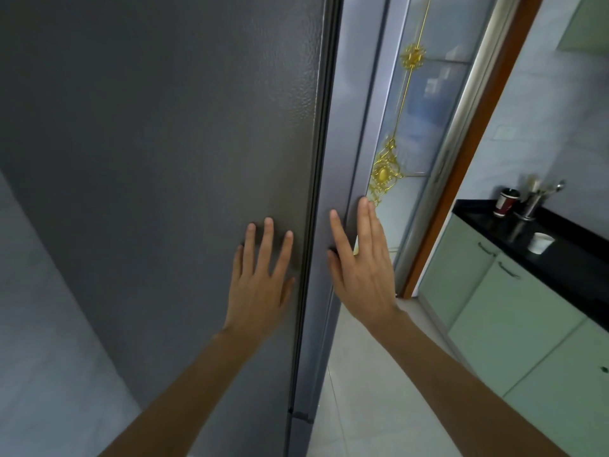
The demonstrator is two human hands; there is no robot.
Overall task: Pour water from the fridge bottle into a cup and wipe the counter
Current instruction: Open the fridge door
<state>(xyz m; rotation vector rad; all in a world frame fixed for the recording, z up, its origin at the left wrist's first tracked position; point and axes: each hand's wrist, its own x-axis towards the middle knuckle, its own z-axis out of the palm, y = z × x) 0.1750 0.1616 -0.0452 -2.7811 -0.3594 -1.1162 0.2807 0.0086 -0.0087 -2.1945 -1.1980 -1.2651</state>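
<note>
A tall dark grey fridge (164, 159) fills the left and middle of the head view, its doors closed. My left hand (260, 282) lies flat on the fridge's grey side panel, fingers apart. My right hand (359, 268) rests flat on the fridge's front door (346, 127), just past the corner edge, fingers straight. Neither hand holds anything. A small white cup (541, 242) stands on the black counter (560, 258) at the right. No bottle is visible.
A dark cup with a red band (506, 202) and a metal utensil holder (532, 201) stand at the counter's far end. Pale green cabinets (514, 311) run under the counter. A frosted glass door with gold ornaments (425, 127) stands behind the fridge. Light floor tiles (379, 390) lie below.
</note>
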